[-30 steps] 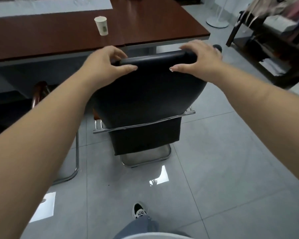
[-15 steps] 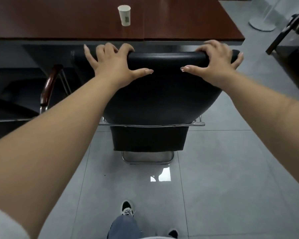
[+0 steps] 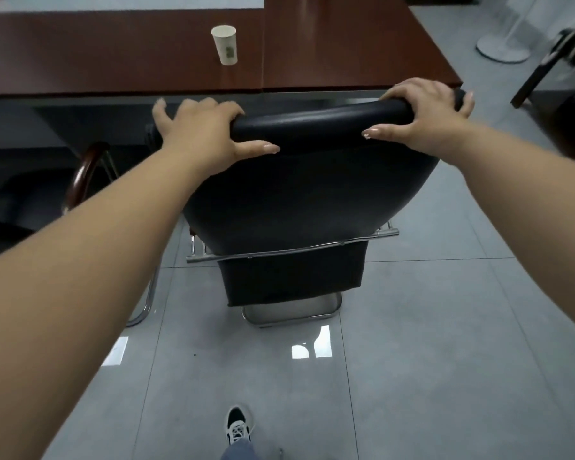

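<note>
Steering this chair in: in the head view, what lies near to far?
Shoe → chrome chair base → black backrest → left hand and right hand gripping its top → table → paper cup.

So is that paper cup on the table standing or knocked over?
Upright: the paper cup stands on its narrow base on the table, open rim up.

Cup [image 3: 225,44] on table [image 3: 346,44]; chair [image 3: 299,200] in front; 2nd chair [image 3: 83,171] left.
</note>
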Demonstrator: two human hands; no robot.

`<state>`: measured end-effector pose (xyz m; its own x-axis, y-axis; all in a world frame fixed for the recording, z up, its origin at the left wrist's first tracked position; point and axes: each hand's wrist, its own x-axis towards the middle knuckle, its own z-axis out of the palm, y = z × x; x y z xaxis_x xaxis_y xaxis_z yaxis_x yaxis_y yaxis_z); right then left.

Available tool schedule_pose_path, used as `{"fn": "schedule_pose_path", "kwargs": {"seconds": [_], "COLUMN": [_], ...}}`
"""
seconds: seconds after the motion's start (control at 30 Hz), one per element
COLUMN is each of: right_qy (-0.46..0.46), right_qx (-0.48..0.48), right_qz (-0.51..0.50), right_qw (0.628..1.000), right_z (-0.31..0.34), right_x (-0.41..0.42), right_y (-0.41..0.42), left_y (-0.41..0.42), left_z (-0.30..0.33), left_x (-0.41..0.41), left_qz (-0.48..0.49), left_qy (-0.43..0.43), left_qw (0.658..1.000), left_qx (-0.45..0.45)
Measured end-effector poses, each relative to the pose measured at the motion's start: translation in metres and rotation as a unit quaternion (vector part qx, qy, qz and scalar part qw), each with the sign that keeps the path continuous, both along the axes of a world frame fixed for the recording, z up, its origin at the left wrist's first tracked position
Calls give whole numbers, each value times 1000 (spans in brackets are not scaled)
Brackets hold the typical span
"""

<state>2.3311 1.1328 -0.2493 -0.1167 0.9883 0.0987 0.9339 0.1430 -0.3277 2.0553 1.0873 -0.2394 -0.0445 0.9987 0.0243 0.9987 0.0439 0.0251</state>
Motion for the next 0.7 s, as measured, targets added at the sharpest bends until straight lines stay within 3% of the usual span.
{"fn": "schedule_pose_path", "kwargs": {"seconds": [0.27, 0.7], "right_qy": [17, 24], "right_qx": [-2, 9], "right_qz": [-36, -78], "right_qw": [999, 997], "right_z": [1, -4], "right_x": [-7, -27], "right_y": [-5, -61], "left_y": [19, -30], "left_z": [2, -6], "left_x": [-11, -31], "left_qz": [-52, -123], "left_qy": [-18, -24], "left_qw": [998, 992], "left_qx": [4, -19]}}
